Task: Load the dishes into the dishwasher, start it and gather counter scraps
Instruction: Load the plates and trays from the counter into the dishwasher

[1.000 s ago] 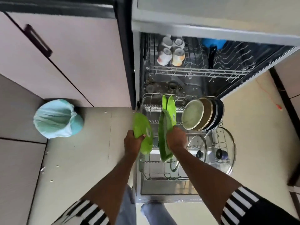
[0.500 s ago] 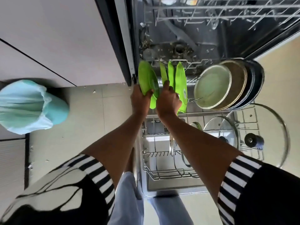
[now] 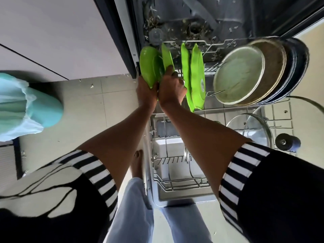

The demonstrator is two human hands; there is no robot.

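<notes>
Two hands side by side, left hand (image 3: 147, 92) gripping green bowl (image 3: 149, 64), right hand (image 3: 172, 91) gripping green plate (image 3: 167, 57)

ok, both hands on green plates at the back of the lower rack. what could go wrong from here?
1. The left hand holds the outer green plate right beside the tub's side frame; it may knock the frame going in.
2. The right hand holds the next green plate close against it; the two could clash or share a slot.
3. Food debris lies on the tub floor; it might foul the wash.
</notes>
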